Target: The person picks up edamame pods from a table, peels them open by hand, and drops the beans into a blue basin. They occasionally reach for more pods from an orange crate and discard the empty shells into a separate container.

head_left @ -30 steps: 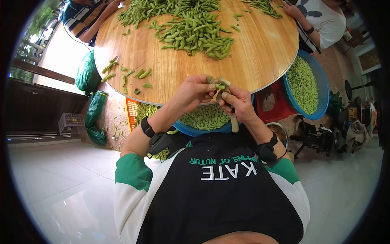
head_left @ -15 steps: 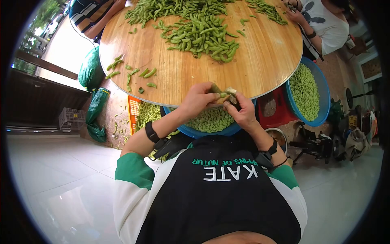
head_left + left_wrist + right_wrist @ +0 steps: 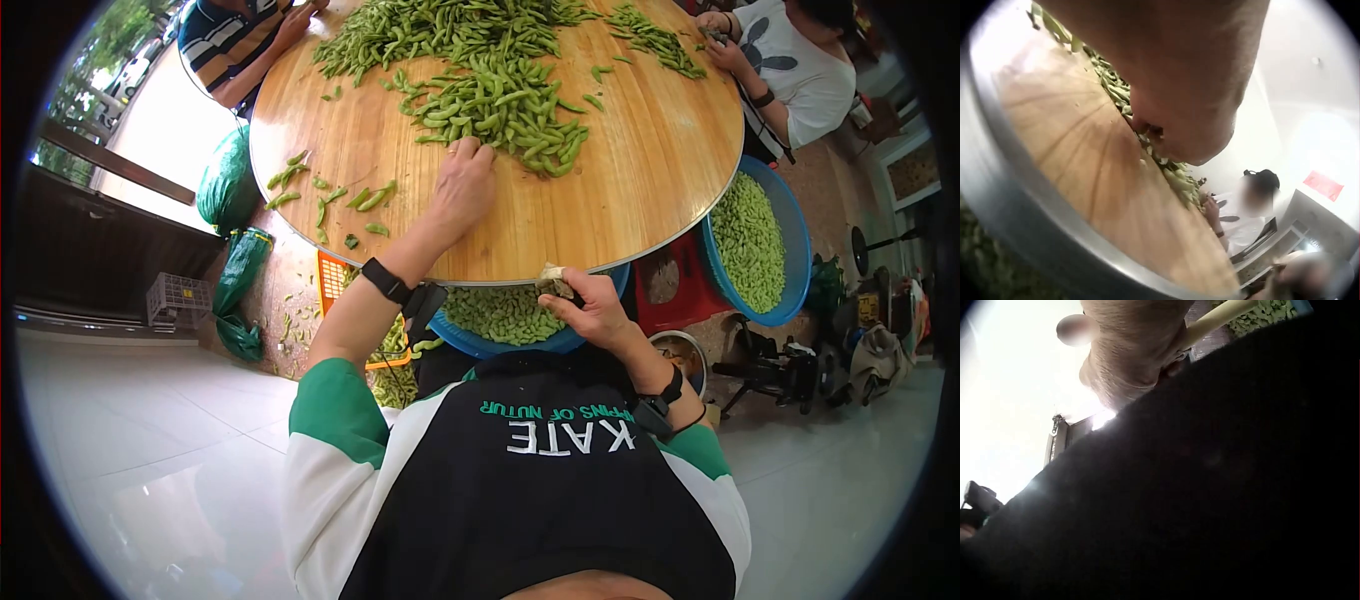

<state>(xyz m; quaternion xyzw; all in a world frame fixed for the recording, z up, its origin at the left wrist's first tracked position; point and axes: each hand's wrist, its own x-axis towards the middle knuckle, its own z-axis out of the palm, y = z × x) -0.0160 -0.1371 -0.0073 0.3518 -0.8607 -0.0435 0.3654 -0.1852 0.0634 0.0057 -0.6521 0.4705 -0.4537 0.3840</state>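
Observation:
A heap of green soybean pods (image 3: 525,110) lies across the round wooden table (image 3: 620,190). My left hand (image 3: 466,190) reaches over the tabletop, back upward, with its bent fingers at the heap's near edge. In the left wrist view the curled fingers (image 3: 1147,131) meet the pods (image 3: 1175,181); I cannot tell if one is gripped. Near the table's front edge my right hand (image 3: 597,312) grips a tool, mostly hidden in the fist; its pale stick-like handle (image 3: 1219,324) sticks out in the right wrist view. Something whitish (image 3: 553,277) shows at the right fingertips.
Below the table edge stands a blue basin (image 3: 478,345) of shelled beans (image 3: 500,312). A second blue basin (image 3: 806,240) is at the right, beside a red stool (image 3: 680,285). Loose pods (image 3: 370,197) lie at the table's left. Two people (image 3: 235,45) (image 3: 800,80) sit across the table.
My hands were together over the front edge, with a pod between them. The left hand has since moved forward to the heap; the right has drawn slightly back, still holding the tool.

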